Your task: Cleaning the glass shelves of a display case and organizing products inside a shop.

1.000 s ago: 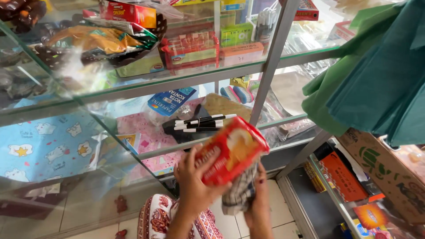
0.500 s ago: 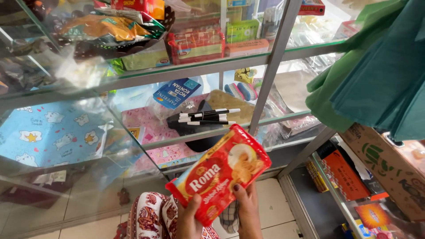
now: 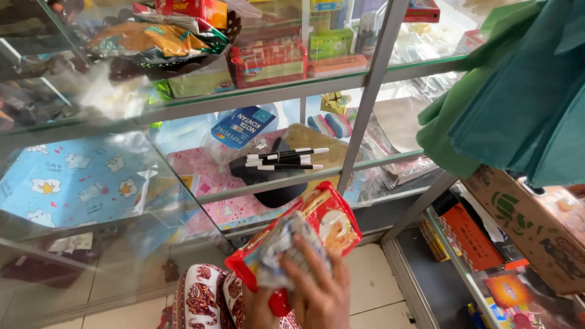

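Note:
Low in the middle of the head view I hold a red biscuit packet [image 3: 334, 220] in front of a glass display cabinet. My left hand [image 3: 259, 311] grips the packet's lower end from underneath. A crumpled grey-white cloth [image 3: 285, 248] lies pressed against the packet's front under my right hand [image 3: 320, 292], and it hides much of the packet's face. My patterned red and white trousers [image 3: 201, 298] show just below.
The cabinet has a metal upright [image 3: 365, 103] and glass shelves bearing red boxes [image 3: 268, 61], snack bags [image 3: 152, 36], black and white pens [image 3: 283, 159] and blue patterned paper [image 3: 67, 183]. Green fabric [image 3: 518, 97] hangs at right above a cardboard box [image 3: 524, 225]. Pale floor tiles [image 3: 372, 280] lie below.
The packet has dropped lower and tilted. My right hand has brought the cloth from behind the packet over onto its front. The view has shifted slightly downward.

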